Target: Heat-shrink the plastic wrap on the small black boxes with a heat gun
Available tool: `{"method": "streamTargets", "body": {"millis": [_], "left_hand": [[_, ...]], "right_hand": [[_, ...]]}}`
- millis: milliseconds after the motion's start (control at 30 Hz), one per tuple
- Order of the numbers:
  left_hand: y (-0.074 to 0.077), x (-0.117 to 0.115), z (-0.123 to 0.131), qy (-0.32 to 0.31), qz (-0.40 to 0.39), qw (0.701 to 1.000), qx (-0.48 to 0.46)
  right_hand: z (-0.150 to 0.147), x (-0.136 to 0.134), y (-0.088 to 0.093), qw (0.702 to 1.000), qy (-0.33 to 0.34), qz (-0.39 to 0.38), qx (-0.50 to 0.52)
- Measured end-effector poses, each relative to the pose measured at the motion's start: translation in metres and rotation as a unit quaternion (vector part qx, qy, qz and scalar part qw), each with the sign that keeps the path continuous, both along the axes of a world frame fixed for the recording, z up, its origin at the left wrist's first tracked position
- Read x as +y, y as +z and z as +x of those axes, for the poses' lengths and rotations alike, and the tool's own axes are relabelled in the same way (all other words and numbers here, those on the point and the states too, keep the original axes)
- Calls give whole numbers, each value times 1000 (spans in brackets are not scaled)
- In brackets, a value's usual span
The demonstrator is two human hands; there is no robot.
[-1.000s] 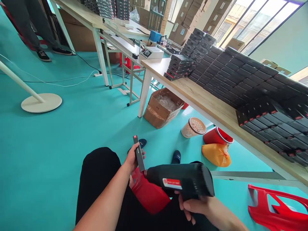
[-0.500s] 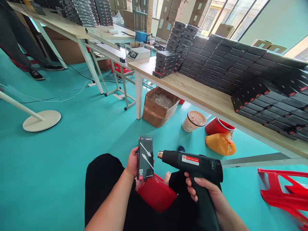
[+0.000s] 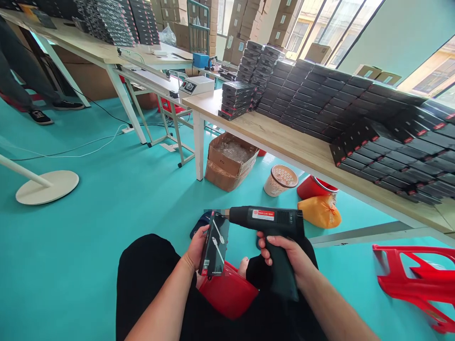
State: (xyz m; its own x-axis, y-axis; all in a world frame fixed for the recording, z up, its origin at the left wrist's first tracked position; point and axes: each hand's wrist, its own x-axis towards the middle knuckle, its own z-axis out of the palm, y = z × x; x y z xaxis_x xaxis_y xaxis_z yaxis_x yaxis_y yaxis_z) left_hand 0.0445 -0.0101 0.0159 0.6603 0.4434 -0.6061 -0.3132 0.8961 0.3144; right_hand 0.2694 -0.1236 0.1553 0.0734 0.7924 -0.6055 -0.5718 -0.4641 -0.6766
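Observation:
My left hand is closed around the left side of a slim black cable box, which has white cable plugs pictured on its front. The box is tilted and held above a red plastic stool between my knees. My right hand grips the handle of a black heat gun with a red and white label. The gun's nozzle points left, close to the upper right edge of the box. Whether nozzle and box touch I cannot tell.
A long table carries stacked black boxes. Under it stand a carton of clear plastic, a patterned bin, a red bucket and an orange bag. A red stool lies right. A person's legs show far left.
My right hand has brought the heat gun left, up to the box's top edge. The box has turned and tilted in my left hand. The whole view has shifted slightly.

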Motion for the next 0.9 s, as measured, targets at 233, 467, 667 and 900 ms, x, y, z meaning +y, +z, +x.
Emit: {"method": "streamTargets", "body": {"millis": [233,467,667,900], "left_hand": [[-6,7,0,130,30,991,12],[-1,11,-7,189,12,982,-25],[6,13,-13,253,41,963,-89],[8,13,-13,278,44,952,-117]], "right_hand": [[-17,13,36,909,346,47,-227],[-25,17,42,875,413,57,-247],[-9,-14,31,936,236,36,-257],[-10,-50,12,984,139,-1,-109]]}}
